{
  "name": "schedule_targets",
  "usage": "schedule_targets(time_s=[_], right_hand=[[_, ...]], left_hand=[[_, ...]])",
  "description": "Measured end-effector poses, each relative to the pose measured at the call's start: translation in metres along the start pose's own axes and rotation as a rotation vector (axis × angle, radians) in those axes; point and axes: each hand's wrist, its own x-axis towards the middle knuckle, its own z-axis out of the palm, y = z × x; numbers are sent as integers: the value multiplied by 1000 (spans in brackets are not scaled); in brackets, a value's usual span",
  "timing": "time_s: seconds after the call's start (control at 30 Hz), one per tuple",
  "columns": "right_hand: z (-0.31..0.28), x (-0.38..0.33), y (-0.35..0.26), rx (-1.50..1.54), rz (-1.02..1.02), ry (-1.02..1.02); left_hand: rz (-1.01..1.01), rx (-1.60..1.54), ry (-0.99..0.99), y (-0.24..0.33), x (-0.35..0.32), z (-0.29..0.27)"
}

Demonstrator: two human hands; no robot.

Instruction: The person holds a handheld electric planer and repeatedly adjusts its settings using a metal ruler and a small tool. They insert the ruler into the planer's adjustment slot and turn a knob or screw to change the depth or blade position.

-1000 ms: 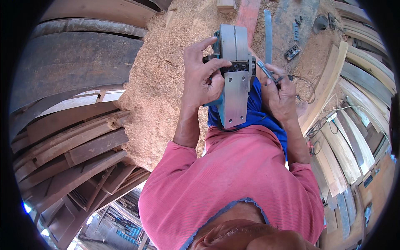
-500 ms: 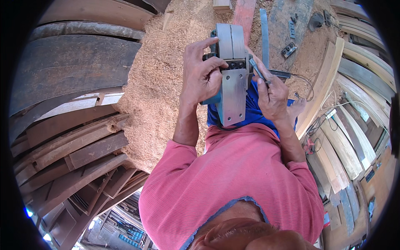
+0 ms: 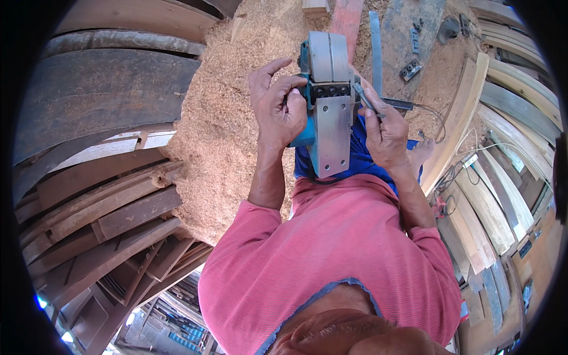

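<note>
An upturned electric planer (image 3: 333, 133) with a teal body rests over my lap, its metal sole facing up. Across its middle runs the dark cutter head (image 3: 331, 91) with several round bolts. My left hand (image 3: 280, 106) is at the planer's left side, its fingers apart; one fingertip reaches the teal edge by the cutter head, another is raised off the tool. At the planer's right side, my right hand (image 3: 387, 133) grips a short grey metal wrench (image 3: 368, 99), its thick end near the right end of the cutter head.
Wood shavings (image 3: 219, 136) cover the floor. Boards are stacked at the left (image 3: 112, 97) and right (image 3: 482, 195). Beyond the planer lie a long metal strip (image 3: 376, 53) and a small bolted metal block (image 3: 410, 70). A dark cord (image 3: 435, 111) curves off to the right.
My left hand has drawn back leftward, its fingertip leaving the cutter bolts for the planer's edge. The planer has shifted slightly. My right hand keeps the wrench in nearly the same place.
</note>
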Motion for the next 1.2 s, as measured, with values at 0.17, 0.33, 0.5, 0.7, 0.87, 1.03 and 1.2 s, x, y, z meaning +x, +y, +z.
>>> schedule_targets(time_s=[0.17, 0.33, 0.5, 0.7, 0.87, 1.03, 1.2], right_hand=[[2, 0, 0, 48, 20, 42], [-1, -2, -3, 64, 100, 21], [-7, -3, -4, -25, 140, -18], [2, -2, -5, 115, 96, 53], [5, 0, 2, -47, -44, 0], [2, -1, 2, 0, 19, 6], [7, 4, 1, 30, -16, 22]], left_hand=[[11, 33, -20, 4, 1, 0], [80, -18, -42, 4, 4, 2], [120, -3, -70, 2, 9, 0], [48, -22, -145, 0, 10, -4], [37, -26, -98, 1, 8, -2], [88, -16, -38, 1, 6, 0], [40, -28, -92, 2, 6, -2]])
